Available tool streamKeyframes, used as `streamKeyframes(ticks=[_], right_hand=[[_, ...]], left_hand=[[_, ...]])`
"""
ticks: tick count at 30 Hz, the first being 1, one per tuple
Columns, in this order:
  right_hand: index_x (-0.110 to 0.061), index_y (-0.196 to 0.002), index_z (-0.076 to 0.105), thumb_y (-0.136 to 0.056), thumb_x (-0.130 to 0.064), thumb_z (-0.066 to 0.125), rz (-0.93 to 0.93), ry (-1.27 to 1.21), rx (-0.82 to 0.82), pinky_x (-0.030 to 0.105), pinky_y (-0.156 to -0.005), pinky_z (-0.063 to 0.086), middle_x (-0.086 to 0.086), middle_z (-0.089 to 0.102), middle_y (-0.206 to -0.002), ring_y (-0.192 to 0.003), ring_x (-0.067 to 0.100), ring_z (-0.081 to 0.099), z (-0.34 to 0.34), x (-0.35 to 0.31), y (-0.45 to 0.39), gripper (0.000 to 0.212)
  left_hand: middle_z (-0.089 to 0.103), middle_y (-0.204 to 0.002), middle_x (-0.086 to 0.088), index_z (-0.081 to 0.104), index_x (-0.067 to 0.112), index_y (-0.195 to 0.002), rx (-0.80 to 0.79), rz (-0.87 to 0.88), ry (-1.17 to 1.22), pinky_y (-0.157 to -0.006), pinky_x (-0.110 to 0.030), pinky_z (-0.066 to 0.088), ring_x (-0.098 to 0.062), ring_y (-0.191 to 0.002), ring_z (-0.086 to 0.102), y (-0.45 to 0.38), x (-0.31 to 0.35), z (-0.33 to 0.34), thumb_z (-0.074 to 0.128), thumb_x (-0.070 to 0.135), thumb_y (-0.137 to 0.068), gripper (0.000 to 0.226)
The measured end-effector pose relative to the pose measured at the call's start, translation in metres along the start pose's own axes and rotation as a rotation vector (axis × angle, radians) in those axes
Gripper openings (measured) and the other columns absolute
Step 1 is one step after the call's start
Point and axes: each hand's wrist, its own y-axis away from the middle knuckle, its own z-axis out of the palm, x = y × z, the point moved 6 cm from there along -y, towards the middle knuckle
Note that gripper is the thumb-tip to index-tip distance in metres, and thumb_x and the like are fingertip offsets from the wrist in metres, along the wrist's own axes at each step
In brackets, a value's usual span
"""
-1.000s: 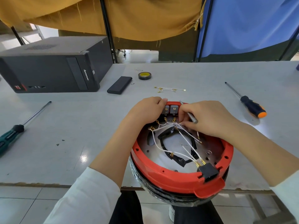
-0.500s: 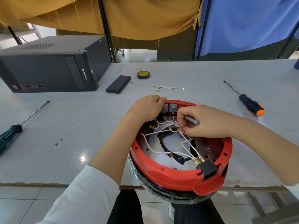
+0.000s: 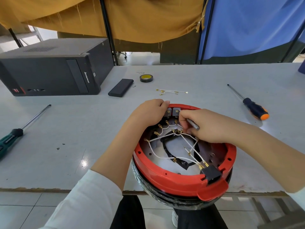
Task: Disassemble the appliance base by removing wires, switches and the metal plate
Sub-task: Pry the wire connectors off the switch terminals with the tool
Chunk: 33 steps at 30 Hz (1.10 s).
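Note:
The round red appliance base sits upturned at the table's near edge, partly over my lap. Inside lie a metal plate, white wires with brass terminals and a black connector block. Two grey switches sit at the far rim. My left hand curls over that rim beside the switches. My right hand holds a thin metal tool and its fingertips pinch at the wires just below the switches.
A black computer tower stands at the back left, with a black flat pack and a tape roll beside it. Loose removed wires lie beyond the base. A green-handled screwdriver lies left, an orange-tipped one right.
My right hand has shifted left toward the switches, and the wires under it have been pulled and rearranged. My left hand has stayed on the rim.

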Motion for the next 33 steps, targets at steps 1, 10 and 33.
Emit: streamKeyframes(ticks=[1, 10, 33], right_hand=[[-0.029, -0.073, 0.043, -0.085, 0.001, 0.053, 0.012, -0.016, -0.002, 0.008, -0.051, 0.037, -0.014, 0.052, -0.07, -0.058, -0.013, 0.049, -0.001, 0.001, -0.001, 0.034], [-0.031, -0.072, 0.036, -0.083, -0.004, 0.054, 0.072, 0.114, 0.017, 0.035, -0.066, 0.043, 0.0, 0.059, -0.09, -0.076, 0.016, 0.052, 0.004, 0.0, -0.006, 0.035], [-0.028, -0.077, 0.032, -0.076, 0.005, 0.051, 0.161, 0.078, -0.016, 0.038, -0.071, 0.045, 0.003, 0.059, -0.092, -0.082, 0.023, 0.055, 0.01, -0.003, -0.003, 0.038]], left_hand=[[0.052, -0.078, 0.0, 0.056, 0.01, -0.089, -0.001, -0.001, 0.0, -0.072, -0.031, 0.032, -0.022, -0.084, 0.05, 0.0, 0.0, 0.0, 0.026, 0.043, -0.101, 0.046], [0.049, -0.071, 0.003, 0.043, 0.02, -0.068, 0.003, -0.002, 0.016, -0.069, -0.032, 0.032, -0.021, -0.079, 0.049, 0.001, 0.001, 0.0, 0.026, 0.043, -0.102, 0.044], [0.053, -0.082, -0.002, 0.052, 0.013, -0.083, -0.014, -0.005, 0.02, -0.072, -0.032, 0.034, -0.023, -0.085, 0.05, 0.0, 0.001, 0.0, 0.026, 0.043, -0.102, 0.044]])
